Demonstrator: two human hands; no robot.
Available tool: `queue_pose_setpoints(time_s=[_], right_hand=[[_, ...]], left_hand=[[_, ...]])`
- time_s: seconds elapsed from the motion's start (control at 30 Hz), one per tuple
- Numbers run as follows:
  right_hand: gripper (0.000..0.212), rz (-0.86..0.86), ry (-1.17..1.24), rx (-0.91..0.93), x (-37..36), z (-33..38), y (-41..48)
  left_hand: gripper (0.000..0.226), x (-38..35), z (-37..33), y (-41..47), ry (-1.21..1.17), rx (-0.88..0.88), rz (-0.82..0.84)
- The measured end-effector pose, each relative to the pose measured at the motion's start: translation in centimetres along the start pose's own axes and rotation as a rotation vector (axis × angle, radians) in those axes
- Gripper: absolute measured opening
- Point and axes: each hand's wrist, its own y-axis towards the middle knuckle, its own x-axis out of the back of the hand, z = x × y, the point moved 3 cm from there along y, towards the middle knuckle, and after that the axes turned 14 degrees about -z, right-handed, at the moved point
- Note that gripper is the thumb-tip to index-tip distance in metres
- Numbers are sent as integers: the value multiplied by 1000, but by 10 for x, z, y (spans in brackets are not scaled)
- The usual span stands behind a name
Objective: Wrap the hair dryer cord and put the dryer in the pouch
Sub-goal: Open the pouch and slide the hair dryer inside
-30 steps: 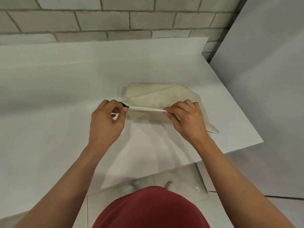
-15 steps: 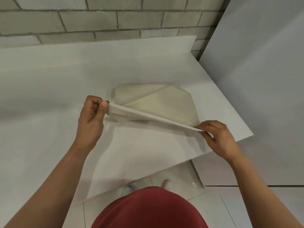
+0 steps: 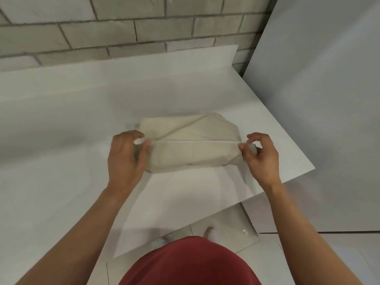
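Observation:
A cream cloth pouch (image 3: 191, 151) lies bulging on the white table (image 3: 61, 161), its closed top seam running left to right. My left hand (image 3: 127, 159) pinches the pouch's left end. My right hand (image 3: 260, 155) pinches its right end between thumb and fingers. The pouch is stretched straight between the two hands. The hair dryer and its cord are hidden; neither shows anywhere in view.
A grey brick wall (image 3: 144, 27) runs behind the table. A pale panel (image 3: 318, 99) stands at the right. The table's right edge (image 3: 298, 177) drops to a tiled floor close to my right hand. My red garment (image 3: 189, 264) fills the bottom.
My right hand slid from the middle of the seam out to the pouch's right end. The pouch now lies level and closed between both hands.

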Motion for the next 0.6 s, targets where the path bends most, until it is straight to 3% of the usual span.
queue_pose_setpoints(time_s=[0.07,0.1,0.17,0.23,0.33,0.5,0.6], right_hand=[[17,-32,-70,136,-4,-1,1],[16,-38,-98,169,-5,-3,2],[11,-27,-152,200,-7,-8,2],[10,-2,-188,246,-8,-12,-1],[14,71,-243,323,-5,-12,-3],[57,230,-407,604,-11,-17,-12],[63,253,-538,613,-23,-32,-17]], left_hand=[[42,-7,-11,-10,30,-310,152],[57,-14,-10,-14,83,-359,287],[82,-29,4,-20,246,-302,560],[87,-41,17,-26,359,-234,720],[80,-54,25,-24,374,-231,734],[73,-75,36,-13,351,-257,753],[70,-88,41,-10,348,-237,755]])
